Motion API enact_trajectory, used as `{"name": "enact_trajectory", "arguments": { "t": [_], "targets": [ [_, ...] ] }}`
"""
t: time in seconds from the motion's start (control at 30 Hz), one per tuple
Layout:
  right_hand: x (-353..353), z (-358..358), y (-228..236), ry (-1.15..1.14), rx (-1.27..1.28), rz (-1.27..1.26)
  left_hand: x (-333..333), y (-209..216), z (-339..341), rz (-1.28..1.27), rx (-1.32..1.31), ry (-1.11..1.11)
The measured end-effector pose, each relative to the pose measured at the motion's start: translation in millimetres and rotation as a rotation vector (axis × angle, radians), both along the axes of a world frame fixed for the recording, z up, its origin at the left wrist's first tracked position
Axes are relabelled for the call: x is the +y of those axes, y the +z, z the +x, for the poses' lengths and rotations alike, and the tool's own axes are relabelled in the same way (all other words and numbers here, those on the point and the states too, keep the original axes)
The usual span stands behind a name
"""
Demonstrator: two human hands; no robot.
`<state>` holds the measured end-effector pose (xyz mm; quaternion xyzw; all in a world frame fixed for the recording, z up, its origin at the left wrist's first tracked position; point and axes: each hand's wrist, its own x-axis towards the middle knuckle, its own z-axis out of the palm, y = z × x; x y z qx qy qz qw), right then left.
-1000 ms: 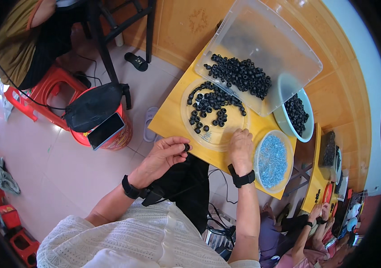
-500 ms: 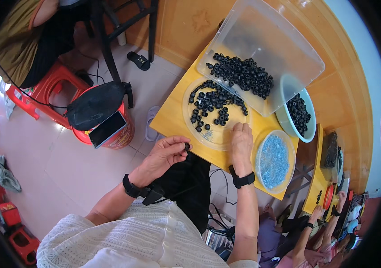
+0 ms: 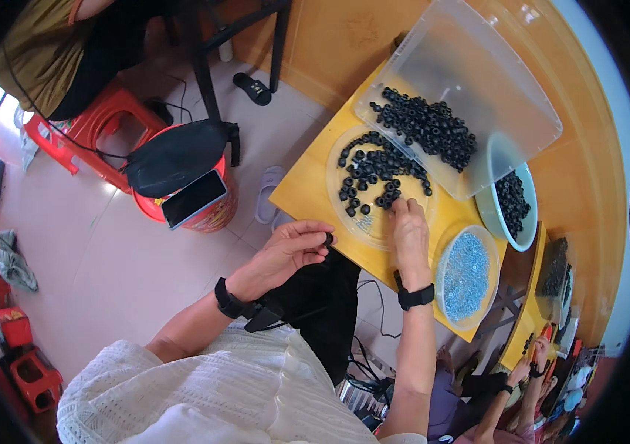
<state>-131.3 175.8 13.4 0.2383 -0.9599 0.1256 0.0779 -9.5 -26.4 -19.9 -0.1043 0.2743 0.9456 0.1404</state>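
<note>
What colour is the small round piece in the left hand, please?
That piece is black, clearest in the head view.

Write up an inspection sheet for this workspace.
Surface: yellow tabletop, crowded with containers.
Job items: black beads in round clear tray, clear rectangular bin and pale blue-green bowl; small blue beads in clear tub.
Clutter: phone and black bag-like item atop red bucket.
Hands: left hand pinches one black bead; right hand at the tray's beads, contact unclear.
Cables: black cables, lower centre.
Surroundings: red stools, black slipper, another person's hands.
</note>
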Motion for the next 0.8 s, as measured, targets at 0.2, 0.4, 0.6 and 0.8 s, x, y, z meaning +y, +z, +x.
{"name": "enact_trajectory", "arguments": {
  "t": [0.2, 0.4, 0.6, 0.8],
  "targets": [
    [-3, -1, 0, -0.022, -0.073, -0.14, -2, 1, 0, 0.001, -0.011, 0.005],
    [3, -3, -3, -0.012, -0.052, -0.264, -1, -2, -2, 0.039, 0.008, -0.009],
    [-21, 45, 13, -0.079, -0.674, -0.986, 0, -5, -1, 0.027, 0.007, -0.001],
    [-49, 76, 22, -0.024, -0.725, -1.181, 2, 2, -1, -0.01, 0.036, 0.025]
  ]
}}
